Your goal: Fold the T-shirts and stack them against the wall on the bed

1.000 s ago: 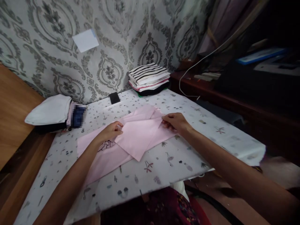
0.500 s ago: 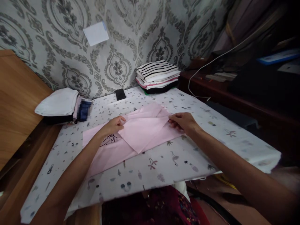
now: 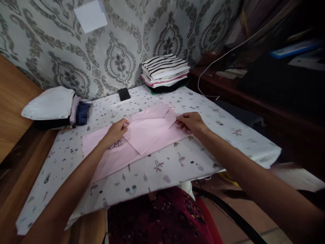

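A pink T-shirt (image 3: 149, 130) lies in a long, partly folded strip across the middle of the table, with a sleeve-like flap spread over it that comes to a point toward me. My left hand (image 3: 118, 131) pinches the flap's left edge between thumb and fingers, partly covering a black line print on the shirt. At the flap's right corner, the fingers of my right hand (image 3: 189, 122) are closed on the pink fabric. Both hands rest low, close to the tabletop.
A patterned white cloth covers the table (image 3: 162, 166). Folded clothes (image 3: 165, 73), striped on top, are stacked at the back; another pile (image 3: 49, 103) stands left. A black phone-like object (image 3: 124, 94) lies near the wall. A white cable (image 3: 203, 76) hangs at right.
The view has shifted, so everything sits slightly higher and further left. Both hands keep hold of the pink T-shirt, whose folds look nearly the same.
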`<state>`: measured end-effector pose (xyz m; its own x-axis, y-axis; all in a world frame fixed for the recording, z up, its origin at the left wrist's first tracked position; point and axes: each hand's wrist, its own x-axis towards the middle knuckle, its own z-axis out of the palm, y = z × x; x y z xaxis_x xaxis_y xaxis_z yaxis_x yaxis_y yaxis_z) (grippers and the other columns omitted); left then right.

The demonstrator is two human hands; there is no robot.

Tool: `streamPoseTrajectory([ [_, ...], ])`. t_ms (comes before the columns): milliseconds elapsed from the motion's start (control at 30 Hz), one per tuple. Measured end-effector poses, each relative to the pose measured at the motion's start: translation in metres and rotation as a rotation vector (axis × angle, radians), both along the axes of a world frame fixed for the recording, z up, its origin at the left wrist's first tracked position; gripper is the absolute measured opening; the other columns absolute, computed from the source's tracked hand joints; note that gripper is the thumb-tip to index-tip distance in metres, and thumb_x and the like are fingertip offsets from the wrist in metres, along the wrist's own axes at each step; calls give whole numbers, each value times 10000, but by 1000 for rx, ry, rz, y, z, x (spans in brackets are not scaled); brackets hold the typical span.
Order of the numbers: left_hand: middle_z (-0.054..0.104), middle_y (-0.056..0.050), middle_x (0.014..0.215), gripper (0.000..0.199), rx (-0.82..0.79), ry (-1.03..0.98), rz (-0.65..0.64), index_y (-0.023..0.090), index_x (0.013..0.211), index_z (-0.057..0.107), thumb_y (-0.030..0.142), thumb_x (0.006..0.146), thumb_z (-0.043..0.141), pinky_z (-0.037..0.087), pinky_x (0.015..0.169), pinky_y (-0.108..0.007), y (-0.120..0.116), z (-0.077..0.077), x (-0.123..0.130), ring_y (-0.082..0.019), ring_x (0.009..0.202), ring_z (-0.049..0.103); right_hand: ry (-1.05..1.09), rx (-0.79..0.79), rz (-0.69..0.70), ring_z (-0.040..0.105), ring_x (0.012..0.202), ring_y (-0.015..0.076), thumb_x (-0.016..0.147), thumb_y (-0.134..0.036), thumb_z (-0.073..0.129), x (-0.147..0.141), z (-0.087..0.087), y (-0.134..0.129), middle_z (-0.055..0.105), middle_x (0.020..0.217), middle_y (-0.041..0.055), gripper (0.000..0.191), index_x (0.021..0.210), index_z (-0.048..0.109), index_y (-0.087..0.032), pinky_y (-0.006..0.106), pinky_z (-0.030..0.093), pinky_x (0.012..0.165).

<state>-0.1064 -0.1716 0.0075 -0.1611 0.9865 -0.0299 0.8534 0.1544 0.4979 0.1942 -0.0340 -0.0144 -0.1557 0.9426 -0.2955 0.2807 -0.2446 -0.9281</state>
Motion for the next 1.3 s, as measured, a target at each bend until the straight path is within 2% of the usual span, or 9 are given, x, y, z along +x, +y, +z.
streamPoseTrajectory([
  [167, 656, -96, 1107, 235, 225, 343, -104, 192, 1103, 596, 190, 932, 436, 464, 890, -416, -24, 2, 31, -264, 1045, 584, 0, 16, -12, 424, 299, 51, 856, -140, 683, 0, 3, -4, 602, 434, 32, 231, 634, 623, -118, 153, 314, 304],
  [267, 618, -109, 1308, 327, 261, 327, -295, 190, 1238, 558, 274, 1026, 323, 440, 1038, -447, -44, -5, 56, -256, 1245, 538, 10, 53, -21, 444, 301, 56, 855, -129, 660, 0, 1, -6, 604, 450, 21, 204, 655, 620, -123, 157, 313, 298],
  [367, 432, -102, 1564, 445, 165, 275, -484, 208, 1449, 392, 391, 1058, 286, 311, 1197, -445, -58, -21, 70, -219, 1462, 362, 71, 86, -25, 530, 354, 77, 838, -105, 654, 1, -3, -6, 619, 502, 17, 174, 675, 599, -135, 156, 327, 300],
  [533, 246, -57, 1666, 510, 40, 248, -509, 258, 1537, 272, 446, 1064, 230, 151, 1271, -456, -63, -35, 70, -191, 1543, 184, 190, 119, -12, 584, 400, 99, 812, -67, 634, 4, -8, -4, 621, 543, -5, 113, 759, 581, -152, 165, 360, 324],
  [733, 288, -6, 1651, 494, 58, 185, -519, 308, 1527, 337, 451, 1060, 260, 190, 1271, -447, -66, -23, 68, -196, 1525, 248, 133, 382, -55, 661, 538, 149, 859, -133, 533, 19, -5, -10, 688, 682, 27, 114, 929, 621, -154, 246, 511, 482],
  [833, 351, -4, 1625, 494, 80, 176, -483, 298, 1515, 372, 445, 1061, 242, 204, 1269, -436, -62, -16, 68, -175, 1508, 292, -133, 750, 187, 732, 854, 225, 923, -210, 479, 13, -2, -30, 754, 975, 113, 254, 1082, 666, -146, 391, 591, 790],
  [900, 378, -14, 1612, 506, 107, 184, -411, 277, 1506, 401, 443, 1062, 224, 216, 1266, -428, -53, -15, 69, -171, 1499, 311, -285, 943, 475, 647, 1181, 259, 971, -243, 421, 1, -3, -47, 686, 1275, 146, 361, 1232, 651, -145, 452, 505, 1023],
  [1033, 353, -64, 1621, 557, 113, 254, -342, 236, 1527, 384, 489, 1048, 256, 228, 1256, -468, -32, -27, 69, -210, 1509, 295, -561, 1004, 831, 329, 1483, 270, 1029, -420, 367, -22, -12, -60, 428, 1558, 177, 577, 1490, 448, -82, 461, 277, 1217],
  [1300, 281, -71, 1648, 600, 115, 418, -383, 227, 1571, 281, 511, 1045, 240, 178, 1255, -510, -22, -49, 62, -224, 1536, 215, -813, 930, 676, 205, 1525, 279, 990, -663, 231, 6, -35, -22, 280, 1628, 157, 813, 1584, 289, -111, 454, 180, 1247],
])
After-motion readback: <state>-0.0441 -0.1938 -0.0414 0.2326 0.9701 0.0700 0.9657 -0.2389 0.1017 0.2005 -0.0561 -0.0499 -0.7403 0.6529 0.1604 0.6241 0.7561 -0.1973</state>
